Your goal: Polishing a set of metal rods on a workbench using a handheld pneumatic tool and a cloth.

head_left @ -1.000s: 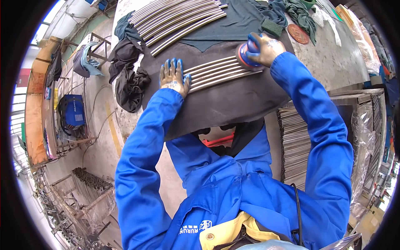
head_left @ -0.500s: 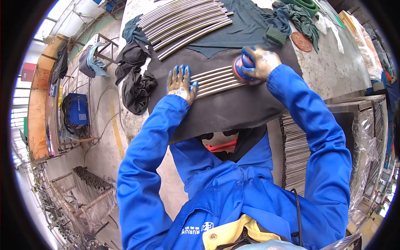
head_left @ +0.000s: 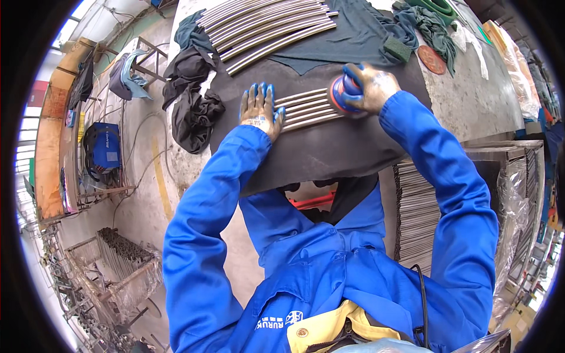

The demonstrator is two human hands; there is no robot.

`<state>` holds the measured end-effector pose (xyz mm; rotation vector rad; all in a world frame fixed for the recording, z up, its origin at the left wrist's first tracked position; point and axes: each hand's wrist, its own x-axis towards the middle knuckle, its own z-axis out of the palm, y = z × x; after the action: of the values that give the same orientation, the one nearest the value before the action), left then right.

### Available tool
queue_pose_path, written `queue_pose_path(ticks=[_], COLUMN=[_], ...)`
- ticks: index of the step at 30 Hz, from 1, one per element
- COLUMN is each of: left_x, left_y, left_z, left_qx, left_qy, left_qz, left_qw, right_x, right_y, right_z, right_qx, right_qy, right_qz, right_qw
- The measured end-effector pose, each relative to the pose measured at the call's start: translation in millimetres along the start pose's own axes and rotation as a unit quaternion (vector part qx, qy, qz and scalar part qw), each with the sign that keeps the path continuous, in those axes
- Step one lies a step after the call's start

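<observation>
Several thin metal rods (head_left: 306, 110) lie side by side on a dark cloth (head_left: 318, 154) at the table's near edge. My left hand (head_left: 261, 110), in a glove with blue fingertips, rests flat over their left ends with its fingers stretched out. My gloved right hand (head_left: 371, 88) is wrapped round a palm sander (head_left: 342, 94), a round blue tool with a reddish ring. The sander sits over the right part of the rods and hides their right ends.
Beyond lies a row of similar metal rods (head_left: 265, 29) on a dark green cloth (head_left: 359, 35). A green sponge block (head_left: 398, 49) and a reddish disc (head_left: 431, 59) lie at the far right. Crumpled black cloth (head_left: 191, 112) is left; racked rods (head_left: 415, 217) stand at lower right.
The whole view has shifted slightly. My left hand stays on the rods' left ends, and the sander stays over their right part with at most a slight move.
</observation>
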<state>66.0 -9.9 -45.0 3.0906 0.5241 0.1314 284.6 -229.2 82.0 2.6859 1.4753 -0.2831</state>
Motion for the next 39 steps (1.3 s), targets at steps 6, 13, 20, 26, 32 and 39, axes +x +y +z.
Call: queue_pose_path(ticks=[6,13,20,26,32,39], left_x=[-24,-14,-18,-36,-45,-40], left_y=[12,8,11,22,27,21], left_z=[-9,-9,-12,-10,-12,-7], left_qx=[-0.015,-0.007,-0.007,-0.016,-0.008,-0.031], left_qy=[0.023,0.022,0.004,0.012,0.001,0.021], left_qz=[0.038,0.028,0.023,0.033,0.031,0.021], left_qw=[0.999,0.999,1.000,0.999,0.999,0.999], right_x=[-24,-7,-10,-25,-36,-23], right_y=[26,29,-17,3,8,-32], right_z=[12,12,11,7,12,-1], right_qx=[0.000,0.001,0.009,0.008,0.015,0.014], right_qy=[0.031,0.026,0.035,-0.001,0.017,-0.010], right_qz=[-0.011,0.059,-0.029,0.019,0.045,-0.001], right_qw=[0.999,0.998,0.999,1.000,0.999,1.000])
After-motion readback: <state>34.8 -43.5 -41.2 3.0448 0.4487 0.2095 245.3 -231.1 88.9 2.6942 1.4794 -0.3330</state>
